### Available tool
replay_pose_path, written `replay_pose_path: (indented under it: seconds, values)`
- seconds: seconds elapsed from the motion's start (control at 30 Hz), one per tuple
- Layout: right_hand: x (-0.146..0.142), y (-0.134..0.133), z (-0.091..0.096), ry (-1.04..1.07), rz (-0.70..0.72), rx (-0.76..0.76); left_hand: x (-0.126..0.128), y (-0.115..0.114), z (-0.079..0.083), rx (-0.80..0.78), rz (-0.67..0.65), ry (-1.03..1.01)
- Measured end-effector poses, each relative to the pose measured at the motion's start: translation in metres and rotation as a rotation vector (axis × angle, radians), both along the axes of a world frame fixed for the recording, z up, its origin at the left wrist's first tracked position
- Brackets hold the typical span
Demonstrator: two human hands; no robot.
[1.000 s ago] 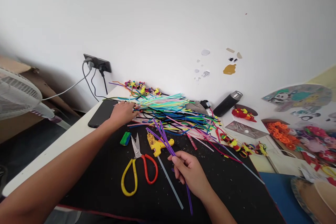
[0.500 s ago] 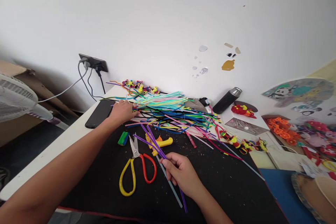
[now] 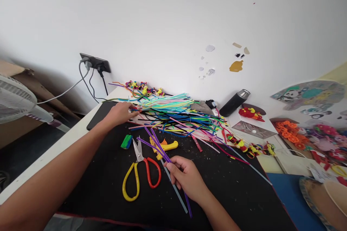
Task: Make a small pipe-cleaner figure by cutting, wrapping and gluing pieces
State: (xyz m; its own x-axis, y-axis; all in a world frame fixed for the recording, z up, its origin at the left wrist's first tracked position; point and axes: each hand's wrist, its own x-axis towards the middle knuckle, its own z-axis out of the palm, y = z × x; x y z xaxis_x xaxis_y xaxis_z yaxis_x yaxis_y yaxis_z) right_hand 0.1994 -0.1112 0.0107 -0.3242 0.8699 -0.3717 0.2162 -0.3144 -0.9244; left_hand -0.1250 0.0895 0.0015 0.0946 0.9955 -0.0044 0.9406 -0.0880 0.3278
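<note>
My right hand is closed around several purple pipe cleaners above the black mat. Their upper ends fan out past the fingers and one tail hangs below. My left hand reaches to the left end of a pile of coloured pipe cleaners. Its thumb and fingers look apart, with small red and blue bits near the tips. Scissors with one yellow and one red handle lie partly open between my arms. Behind the purple stems lies a yellow glue gun, with a glue stick running toward me.
A phone lies beside my left wrist, and a green and blue bundle near the scissors. Pipe-cleaner figures sit by the wall. A black flask leans at the back right. A fan stands left.
My left hand has drawn back slightly to the left at the pile's end, and its fingers have shifted. My right hand keeps the purple pipe cleaners in nearly the same place. The view has shifted slightly.
</note>
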Motion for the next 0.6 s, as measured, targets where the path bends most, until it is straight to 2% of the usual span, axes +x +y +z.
replay_pose_path:
  seconds: [0.13, 0.23, 0.33, 0.6]
  values:
    - [0.000, 0.004, 0.001, 0.003, 0.006, 0.002, -0.012, -0.007, 0.019, -0.024, -0.035, -0.205]
    - [0.000, 0.009, 0.006, 0.008, 0.014, 0.022, -0.010, -0.019, 0.035, -0.152, -0.139, -0.657]
    - [0.000, 0.015, 0.016, -0.003, 0.035, 0.057, 0.000, -0.033, 0.045, -0.270, -0.198, -0.936]
    - [0.001, 0.025, 0.043, -0.096, 0.128, 0.157, 0.026, -0.060, 0.042, -0.425, -0.196, -1.225]
